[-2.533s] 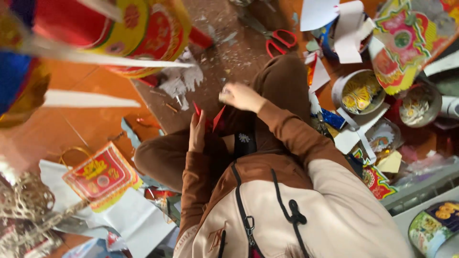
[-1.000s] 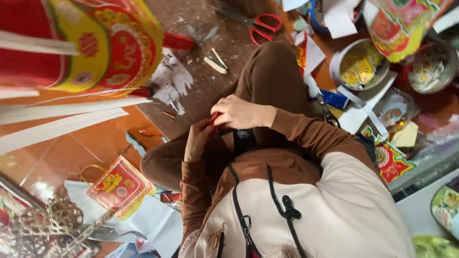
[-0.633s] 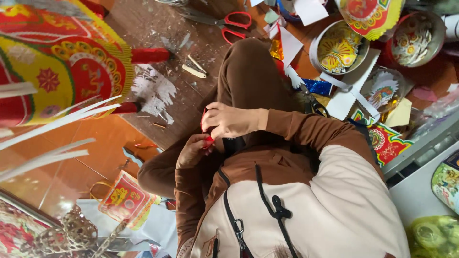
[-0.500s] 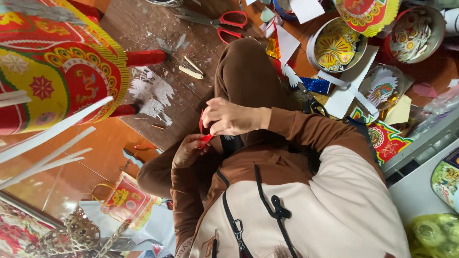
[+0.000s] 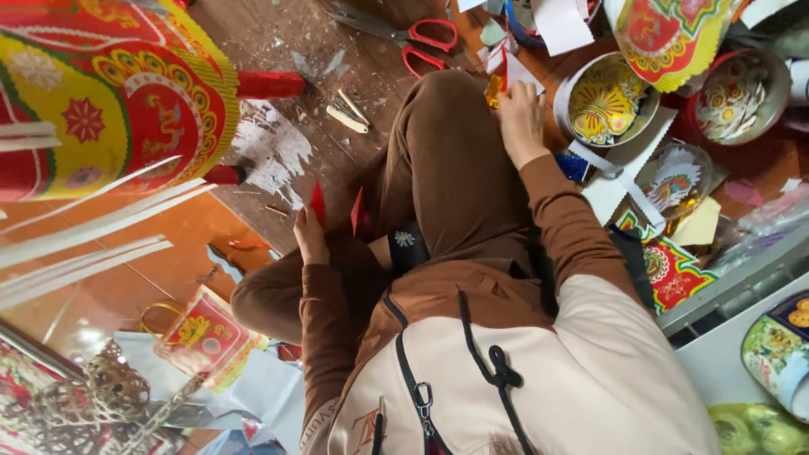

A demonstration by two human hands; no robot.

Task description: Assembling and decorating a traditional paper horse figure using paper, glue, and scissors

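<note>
My left hand [image 5: 310, 238] is raised over my left knee and pinches a folded red paper piece [image 5: 318, 202], whose second flap [image 5: 357, 212] stands up beside it. My right hand [image 5: 521, 111] is stretched out past my right knee, fingertips on a white and red paper scrap [image 5: 516, 72] and next to a small gold piece [image 5: 493, 91]. Whether those fingers grip the scrap is unclear. Both arms are in brown sleeves, and I sit cross-legged in brown trousers.
Red-handled scissors [image 5: 425, 44] lie on the dark board ahead among paper shavings [image 5: 274, 152]. A large red and yellow lantern [image 5: 118, 109] fills the left. Bowls of printed cut-outs [image 5: 602, 101] [image 5: 737, 93], a patterned sheet [image 5: 670, 270] and a small paper basket [image 5: 202, 337] surround me.
My right hand has left the red paper at my lap and reached forward to the scraps beside the bowl. My left hand keeps the red piece. The view has shifted down slightly.
</note>
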